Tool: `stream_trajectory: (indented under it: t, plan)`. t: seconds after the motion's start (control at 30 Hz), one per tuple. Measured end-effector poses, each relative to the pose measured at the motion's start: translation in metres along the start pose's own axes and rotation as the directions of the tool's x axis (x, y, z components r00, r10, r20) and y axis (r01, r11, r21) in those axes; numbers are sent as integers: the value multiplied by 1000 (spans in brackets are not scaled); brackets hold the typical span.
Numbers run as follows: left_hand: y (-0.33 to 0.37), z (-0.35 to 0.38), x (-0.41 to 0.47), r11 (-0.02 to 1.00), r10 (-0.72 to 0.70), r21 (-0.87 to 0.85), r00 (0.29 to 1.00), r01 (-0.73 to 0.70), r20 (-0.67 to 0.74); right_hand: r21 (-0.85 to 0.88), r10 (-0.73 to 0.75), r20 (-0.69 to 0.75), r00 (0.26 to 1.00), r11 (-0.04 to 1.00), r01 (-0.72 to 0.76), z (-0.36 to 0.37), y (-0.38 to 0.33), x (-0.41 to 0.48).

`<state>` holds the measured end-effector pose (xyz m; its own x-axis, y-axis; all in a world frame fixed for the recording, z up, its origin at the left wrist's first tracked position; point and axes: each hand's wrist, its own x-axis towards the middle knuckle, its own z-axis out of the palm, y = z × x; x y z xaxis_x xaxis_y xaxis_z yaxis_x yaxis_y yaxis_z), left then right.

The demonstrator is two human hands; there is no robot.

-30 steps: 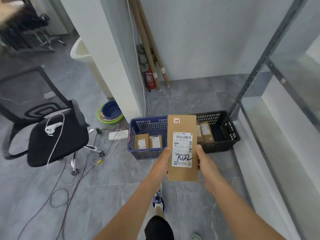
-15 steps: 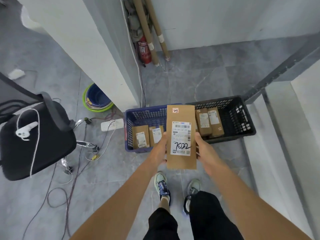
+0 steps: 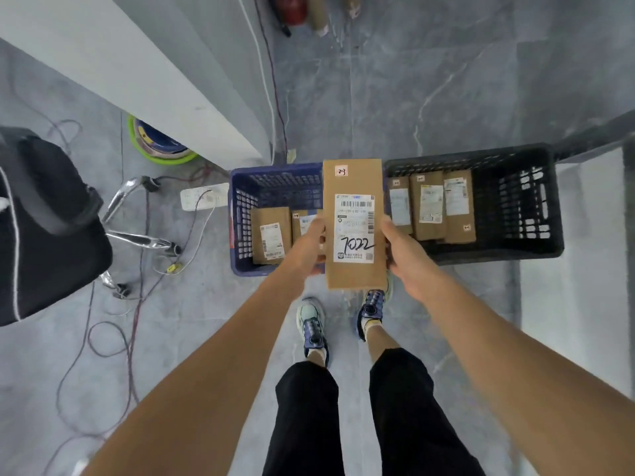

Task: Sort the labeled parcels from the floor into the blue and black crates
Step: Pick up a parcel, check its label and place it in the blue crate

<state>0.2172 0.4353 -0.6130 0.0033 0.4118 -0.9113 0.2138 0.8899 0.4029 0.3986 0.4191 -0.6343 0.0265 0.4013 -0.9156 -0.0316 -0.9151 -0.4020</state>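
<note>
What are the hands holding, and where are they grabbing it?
A labeled cardboard parcel, left hand on its left edge, right hand on its right edge.

Black office chair (image 3: pixel 44 231) left; power strip (image 3: pixel 203 196), tangled cables (image 3: pixel 113 334) on floor; stacked basins (image 3: pixel 158 146) behind pillar (image 3: pixel 137 80)

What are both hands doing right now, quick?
Left hand: grips the cardboard parcel by its left edge.
Right hand: grips the same parcel by its right edge.

Stepped up close to the blue crate (image 3: pixel 242 218) and black crate (image 3: pixel 531 207). Brought the parcel (image 3: pixel 354 187) along, now over their meeting edges.
</note>
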Motion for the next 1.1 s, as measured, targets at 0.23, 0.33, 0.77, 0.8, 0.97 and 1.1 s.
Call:
stream_trajectory:
  t: [0.23,0.33,0.77,0.8,0.97,1.1]
  plan:
    - [-8,2,124,998,-58,-38,997,59,43,0,71,-53,996,997,-71,2,10,123]
    - [-20,4,179,996,-91,0,994,91,62,-1,86,-84,993,996,-86,3,23,178]
    - [-76,2,356,974,-179,158,979,163,96,-8,88,-104,991,996,-89,31,101,361]
    - [-82,2,365,971,-192,162,977,176,89,-12,88,-106,990,996,-90,33,106,371]
    - [-107,5,394,971,-194,156,977,179,90,22,134,-125,983,991,-133,38,134,406]
    - [-123,12,410,969,-212,145,973,198,91,21,158,-126,979,987,-157,34,155,422]
